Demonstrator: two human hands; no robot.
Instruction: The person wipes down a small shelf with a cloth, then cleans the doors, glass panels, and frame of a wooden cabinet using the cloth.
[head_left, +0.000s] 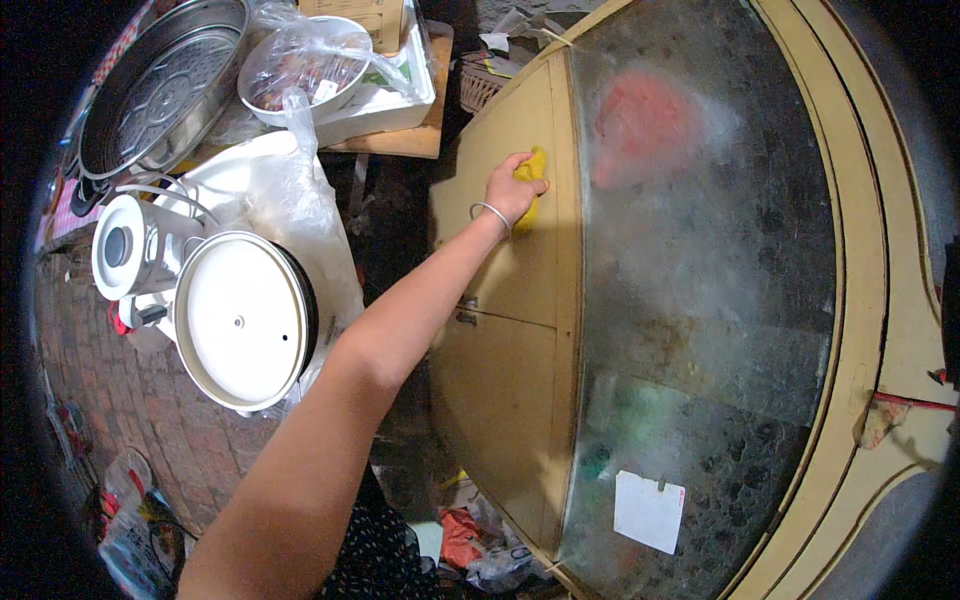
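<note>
My left hand (514, 191), with a bangle at the wrist, holds a crumpled yellow cloth (534, 166) against the cream-yellow panel (502, 262) of a wooden cabinet. The fingers are bent around the cloth and partly hide it. Small metal fittings (466, 318) sit on the panel below the hand. To the right of the panel is a dark, smudged, glass-like surface (690, 285) with a blurred red patch and a white card (649, 511) on it. My right hand is out of view.
At left stand a round white lid (238, 322), a metal-and-white appliance (142, 244) and a large steamer pot (169, 90). A plastic-covered bowl (304, 71) rests on a white foam box (375, 112). Plastic bags (499, 566) lie low beside the cabinet; brick flooring (150, 375) shows at left.
</note>
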